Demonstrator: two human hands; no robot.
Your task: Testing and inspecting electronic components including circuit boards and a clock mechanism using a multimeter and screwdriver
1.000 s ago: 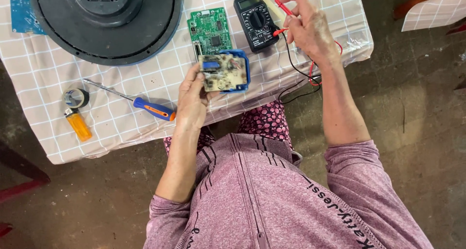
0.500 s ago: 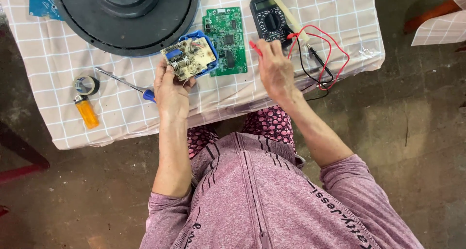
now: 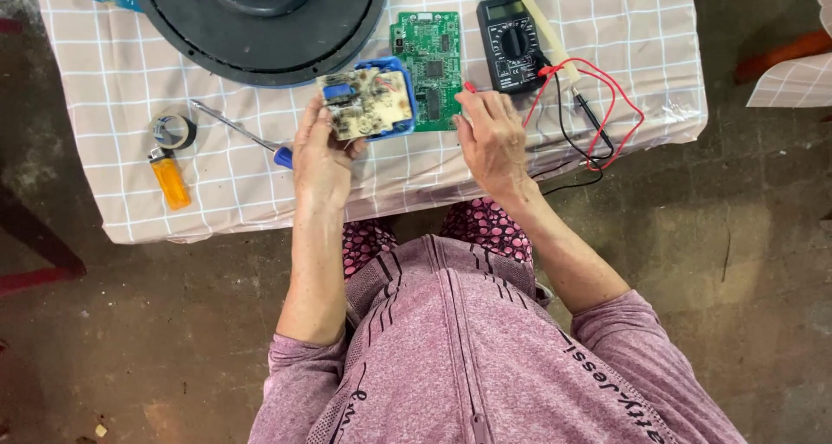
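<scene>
We look down on a small table (image 3: 607,28) covered by a beige cloth (image 3: 217,193) with a white grid pattern, its near edge hanging over a rough, stained concrete floor (image 3: 156,340). Our left hand (image 3: 322,154) is closed around a tan circuit board in a blue tray (image 3: 368,102), holding it tilted just above the cloth near the middle of the table. Our right hand (image 3: 492,136) rests at the near edge, fingers curled around a red probe (image 3: 469,87) whose tip shows beside the green circuit board (image 3: 431,67) lying flat on the cloth. A black multimeter (image 3: 513,41) lies toward the far right of the table, with red and black leads (image 3: 607,115) looping to the right edge. A large round black disc (image 3: 260,19) fills the far left. Near the left edge sit a roll of tape (image 3: 173,132) and an orange lighter (image 3: 171,177), touching or nearly so; a blue-handled screwdriver (image 3: 247,136) lies between them and the left hand. A piece of red furniture (image 3: 35,262) stands on the floor at left.
</scene>
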